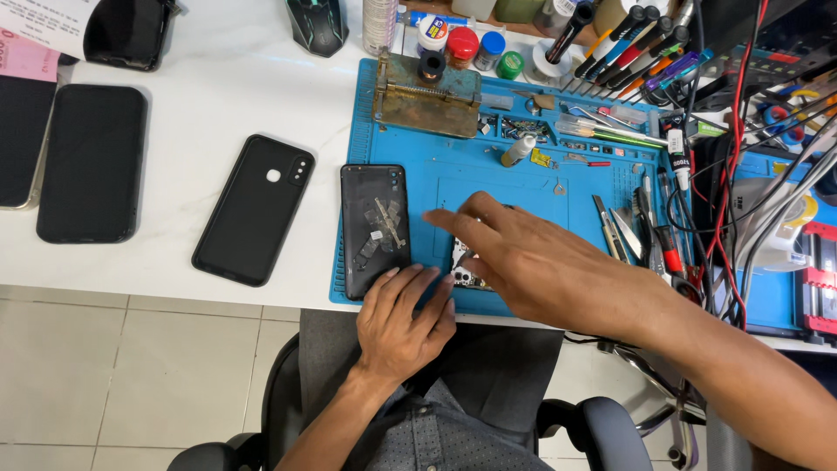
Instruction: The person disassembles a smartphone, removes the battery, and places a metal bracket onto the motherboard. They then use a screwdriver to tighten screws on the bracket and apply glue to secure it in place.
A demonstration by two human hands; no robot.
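My left hand (403, 316) lies flat on the front edge of the blue work mat (488, 179), its fingertips beside the lower right corner of a black phone back cover (375, 228) that lies inside-up with small metal parts on it. My right hand (523, 257) reaches across the mat with fingers spread, palm down, covering most of an opened phone (462, 272) whose circuit parts show under the fingers. Neither hand grips anything that I can see.
A black phone case (255, 208) and dark phones (91, 161) lie on the white table to the left. A rusty metal jig (425, 96), small bottles, tweezers and screwdrivers (623, 228) crowd the mat's back and right. Cables hang at right.
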